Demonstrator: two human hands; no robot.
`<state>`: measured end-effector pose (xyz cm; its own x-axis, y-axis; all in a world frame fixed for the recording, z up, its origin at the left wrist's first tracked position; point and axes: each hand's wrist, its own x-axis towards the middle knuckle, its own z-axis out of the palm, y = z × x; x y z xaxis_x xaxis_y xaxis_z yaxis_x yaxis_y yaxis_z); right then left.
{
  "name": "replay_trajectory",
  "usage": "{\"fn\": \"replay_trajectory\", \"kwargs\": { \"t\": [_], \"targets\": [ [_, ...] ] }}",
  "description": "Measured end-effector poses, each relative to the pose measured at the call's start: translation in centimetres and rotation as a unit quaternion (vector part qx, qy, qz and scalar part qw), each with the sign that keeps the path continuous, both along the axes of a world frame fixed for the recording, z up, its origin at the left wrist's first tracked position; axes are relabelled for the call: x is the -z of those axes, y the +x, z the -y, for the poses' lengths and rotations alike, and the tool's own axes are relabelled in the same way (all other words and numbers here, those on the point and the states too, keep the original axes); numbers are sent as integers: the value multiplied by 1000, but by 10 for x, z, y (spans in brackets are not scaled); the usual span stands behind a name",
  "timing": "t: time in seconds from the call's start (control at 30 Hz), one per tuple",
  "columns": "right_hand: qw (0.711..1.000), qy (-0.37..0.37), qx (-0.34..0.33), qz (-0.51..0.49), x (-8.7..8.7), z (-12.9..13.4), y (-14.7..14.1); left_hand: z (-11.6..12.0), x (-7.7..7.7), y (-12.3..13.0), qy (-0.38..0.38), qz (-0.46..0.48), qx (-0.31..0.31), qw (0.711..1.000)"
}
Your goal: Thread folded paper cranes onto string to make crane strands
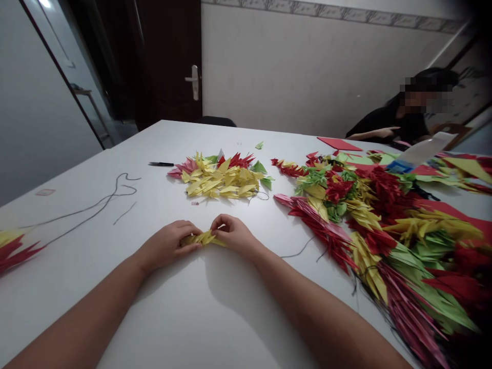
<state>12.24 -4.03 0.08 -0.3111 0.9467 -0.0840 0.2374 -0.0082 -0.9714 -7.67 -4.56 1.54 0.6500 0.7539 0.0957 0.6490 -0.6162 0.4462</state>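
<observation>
Both my hands meet over the white table, one at each end of a short strip of yellow folded paper pieces (204, 238). My left hand (169, 240) wraps its fingers round the left end, thumb along the near side. At the right end, my right hand (233, 233) pinches the strip between thumb and fingertips. Parts of the strip are hidden under the fingers. Just beyond lies a loose pile of yellow folded paper pieces (225, 177), with red, pink and green ones around it.
A heap of red, green, yellow and pink folded paper (338, 200) covers the table's right side. Dark string (103, 202) lies at left, leading to red and yellow paper (17, 253). A black pen-like tool (161, 164) lies behind. Another person (395, 120) sits at the far right.
</observation>
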Motion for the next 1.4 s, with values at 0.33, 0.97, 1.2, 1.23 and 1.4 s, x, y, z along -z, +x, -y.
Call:
{"fn": "replay_trajectory", "kwargs": {
  "t": [0.33, 0.97, 1.2, 1.23, 1.4],
  "targets": [
    [998, 56, -5, 42, -2, 7, -4, 2, 0, 8, 28, -4, -19, 999],
    [966, 103, -87, 223, -22, 13, 10, 0, -1, -5, -10, 4, -55, 998],
    [990, 66, -50, 114, -17, 9, 10, 0, -4, -4, -41, 21, -91, 995],
    [991, 61, -45, 110, -16, 9, 10, 0, -3, -5, -42, 24, -89, 995],
    [998, 23, -27, 54, -9, 6, 7, -2, 1, -7, -42, 38, -59, 997]
  ]
}}
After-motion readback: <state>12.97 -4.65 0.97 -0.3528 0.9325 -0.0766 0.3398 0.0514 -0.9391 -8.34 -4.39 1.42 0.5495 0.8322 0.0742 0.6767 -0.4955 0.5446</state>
